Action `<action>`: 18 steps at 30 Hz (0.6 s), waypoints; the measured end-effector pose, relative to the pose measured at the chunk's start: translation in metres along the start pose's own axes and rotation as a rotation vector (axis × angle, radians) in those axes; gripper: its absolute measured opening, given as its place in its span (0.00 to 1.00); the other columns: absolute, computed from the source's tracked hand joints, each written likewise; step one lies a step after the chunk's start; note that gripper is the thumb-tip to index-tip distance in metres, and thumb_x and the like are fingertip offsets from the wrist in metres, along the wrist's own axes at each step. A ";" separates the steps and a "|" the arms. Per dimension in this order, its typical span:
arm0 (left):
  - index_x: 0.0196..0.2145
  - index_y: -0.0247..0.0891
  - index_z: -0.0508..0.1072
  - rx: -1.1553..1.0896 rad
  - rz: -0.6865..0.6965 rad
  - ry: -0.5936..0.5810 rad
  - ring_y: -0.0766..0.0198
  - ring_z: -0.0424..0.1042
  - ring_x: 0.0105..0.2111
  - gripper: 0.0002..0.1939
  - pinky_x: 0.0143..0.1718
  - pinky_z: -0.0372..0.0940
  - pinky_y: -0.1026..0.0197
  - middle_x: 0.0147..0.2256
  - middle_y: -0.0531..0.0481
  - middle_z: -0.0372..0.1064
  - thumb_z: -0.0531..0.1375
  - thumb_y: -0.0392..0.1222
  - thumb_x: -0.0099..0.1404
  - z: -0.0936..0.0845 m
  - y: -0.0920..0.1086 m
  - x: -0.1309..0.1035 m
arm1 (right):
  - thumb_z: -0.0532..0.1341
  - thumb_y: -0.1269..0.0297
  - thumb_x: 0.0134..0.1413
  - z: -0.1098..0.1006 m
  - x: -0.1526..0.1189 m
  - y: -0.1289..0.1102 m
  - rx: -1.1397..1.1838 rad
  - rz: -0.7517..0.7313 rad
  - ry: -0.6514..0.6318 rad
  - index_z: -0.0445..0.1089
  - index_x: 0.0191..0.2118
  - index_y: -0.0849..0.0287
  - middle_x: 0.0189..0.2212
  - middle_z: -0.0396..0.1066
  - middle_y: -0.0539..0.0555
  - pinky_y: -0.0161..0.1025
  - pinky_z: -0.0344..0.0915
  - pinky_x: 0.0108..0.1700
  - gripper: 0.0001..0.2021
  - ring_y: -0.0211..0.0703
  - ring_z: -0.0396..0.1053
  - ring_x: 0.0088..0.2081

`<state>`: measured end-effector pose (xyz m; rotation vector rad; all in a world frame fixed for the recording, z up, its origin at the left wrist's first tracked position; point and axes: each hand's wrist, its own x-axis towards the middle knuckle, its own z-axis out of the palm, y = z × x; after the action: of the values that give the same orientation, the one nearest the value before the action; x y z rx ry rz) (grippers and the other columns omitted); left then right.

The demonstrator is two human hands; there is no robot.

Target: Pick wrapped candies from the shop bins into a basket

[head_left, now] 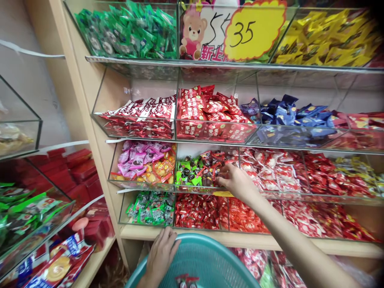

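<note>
My right hand point(232, 181) reaches into a clear bin of green and dark red wrapped candies point(192, 171). Its fingers are curled together at the candies; what they hold, if anything, is hidden. My left hand point(162, 252) rests on the rim of a teal plastic basket point(222, 256), its fingers over the edge. A few red and dark wrapped candies point(187, 280) lie inside the basket.
Clear bins of wrapped sweets line the wooden shelf point(138, 233), with pink and orange ones point(136, 158) left of my right hand. Yellow price sign point(255, 30) hangs at the top. Another shelf unit with packets point(61, 266) stands at the left.
</note>
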<state>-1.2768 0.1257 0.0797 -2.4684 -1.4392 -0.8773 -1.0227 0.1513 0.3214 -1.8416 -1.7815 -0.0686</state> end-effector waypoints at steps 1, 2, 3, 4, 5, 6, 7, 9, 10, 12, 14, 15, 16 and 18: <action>0.35 0.39 0.67 0.003 0.002 0.007 0.59 0.68 0.38 0.07 0.38 0.67 0.57 0.35 0.47 0.64 0.50 0.42 0.67 0.000 0.000 0.000 | 0.60 0.63 0.49 -0.001 -0.001 0.002 0.022 -0.007 0.024 0.67 0.39 0.59 0.30 0.72 0.54 0.35 0.56 0.29 0.10 0.45 0.69 0.32; 0.35 0.39 0.67 0.007 0.004 0.012 0.59 0.68 0.37 0.07 0.38 0.67 0.57 0.35 0.47 0.64 0.50 0.41 0.67 0.000 0.000 0.000 | 0.59 0.63 0.50 -0.003 -0.003 0.003 0.044 -0.021 0.048 0.68 0.38 0.59 0.29 0.71 0.54 0.36 0.56 0.29 0.09 0.44 0.68 0.31; 0.35 0.40 0.67 0.012 0.005 0.019 0.59 0.68 0.37 0.07 0.37 0.67 0.58 0.35 0.47 0.64 0.50 0.41 0.67 0.000 0.000 0.000 | 0.59 0.63 0.50 -0.004 -0.006 0.005 0.065 -0.038 0.077 0.68 0.38 0.58 0.29 0.71 0.53 0.36 0.57 0.29 0.09 0.44 0.68 0.30; 0.35 0.40 0.67 0.016 0.005 0.024 0.59 0.68 0.37 0.07 0.37 0.67 0.58 0.35 0.48 0.64 0.51 0.41 0.67 -0.001 0.001 0.000 | 0.59 0.62 0.50 -0.007 -0.010 0.007 0.087 -0.060 0.115 0.68 0.37 0.58 0.29 0.70 0.53 0.37 0.57 0.30 0.09 0.44 0.67 0.30; 0.35 0.40 0.67 0.019 0.007 0.028 0.60 0.68 0.37 0.07 0.37 0.67 0.58 0.35 0.48 0.64 0.51 0.41 0.67 -0.001 0.001 0.000 | 0.59 0.61 0.50 -0.009 -0.015 0.008 0.118 -0.087 0.156 0.68 0.36 0.58 0.29 0.70 0.53 0.38 0.58 0.31 0.09 0.45 0.67 0.30; 0.36 0.40 0.67 0.019 0.008 0.029 0.60 0.68 0.37 0.07 0.37 0.67 0.58 0.35 0.48 0.64 0.51 0.41 0.67 -0.002 0.002 0.000 | 0.59 0.59 0.51 -0.011 -0.020 0.010 0.164 -0.118 0.194 0.68 0.36 0.58 0.31 0.70 0.54 0.39 0.59 0.32 0.09 0.45 0.67 0.30; 0.36 0.40 0.67 0.017 0.010 0.025 0.60 0.68 0.37 0.07 0.37 0.67 0.58 0.35 0.48 0.64 0.51 0.41 0.67 -0.002 0.002 0.001 | 0.59 0.57 0.51 -0.013 -0.027 0.012 0.232 -0.147 0.225 0.68 0.37 0.58 0.32 0.70 0.55 0.40 0.61 0.32 0.11 0.44 0.67 0.29; 0.36 0.40 0.67 0.012 0.010 0.005 0.60 0.68 0.37 0.08 0.37 0.66 0.58 0.35 0.48 0.64 0.50 0.41 0.67 -0.003 0.003 0.001 | 0.60 0.54 0.52 -0.015 -0.043 0.013 0.433 -0.192 0.233 0.68 0.39 0.57 0.34 0.71 0.56 0.41 0.63 0.32 0.13 0.43 0.67 0.28; 0.35 0.39 0.67 0.009 0.007 -0.010 0.60 0.68 0.37 0.08 0.37 0.66 0.58 0.35 0.48 0.64 0.50 0.41 0.67 -0.004 0.003 0.002 | 0.60 0.53 0.51 -0.015 -0.051 0.014 0.549 -0.199 0.204 0.68 0.40 0.57 0.34 0.71 0.56 0.41 0.64 0.32 0.14 0.43 0.68 0.28; 0.35 0.39 0.67 0.010 -0.003 -0.037 0.60 0.67 0.37 0.09 0.38 0.66 0.57 0.35 0.47 0.64 0.49 0.41 0.68 -0.004 0.005 0.002 | 0.62 0.53 0.50 -0.013 -0.066 0.012 0.758 -0.177 0.111 0.68 0.41 0.57 0.32 0.72 0.55 0.40 0.66 0.30 0.16 0.43 0.69 0.29; 0.36 0.38 0.67 0.012 -0.009 -0.054 0.59 0.67 0.38 0.09 0.39 0.65 0.57 0.35 0.47 0.63 0.49 0.42 0.68 -0.004 0.006 0.002 | 0.63 0.54 0.49 -0.009 -0.077 0.009 0.901 -0.140 0.017 0.68 0.42 0.57 0.32 0.73 0.54 0.39 0.67 0.30 0.16 0.42 0.70 0.29; 0.36 0.38 0.67 0.012 -0.007 -0.058 0.59 0.67 0.38 0.09 0.39 0.65 0.57 0.36 0.47 0.63 0.49 0.42 0.68 -0.004 0.007 0.002 | 0.64 0.54 0.49 -0.006 -0.081 0.008 0.948 -0.123 -0.018 0.68 0.42 0.57 0.32 0.73 0.54 0.38 0.68 0.30 0.16 0.42 0.70 0.30; 0.36 0.38 0.67 0.011 -0.004 -0.060 0.59 0.66 0.38 0.09 0.39 0.65 0.57 0.36 0.47 0.63 0.49 0.42 0.68 -0.004 0.008 0.002 | 0.64 0.54 0.49 -0.003 -0.084 0.006 0.985 -0.107 -0.045 0.68 0.42 0.56 0.33 0.73 0.54 0.38 0.69 0.31 0.16 0.42 0.70 0.30; 0.35 0.38 0.67 0.007 0.003 -0.060 0.60 0.66 0.38 0.09 0.39 0.65 0.58 0.36 0.47 0.63 0.49 0.42 0.68 -0.005 0.009 0.002 | 0.64 0.54 0.49 0.004 -0.090 0.004 1.046 -0.083 -0.094 0.68 0.42 0.56 0.33 0.73 0.53 0.39 0.69 0.33 0.16 0.41 0.70 0.31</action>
<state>-1.2706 0.1209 0.0864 -2.5114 -1.4546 -0.8020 -1.0303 0.0725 0.2791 -1.0081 -1.4821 0.7784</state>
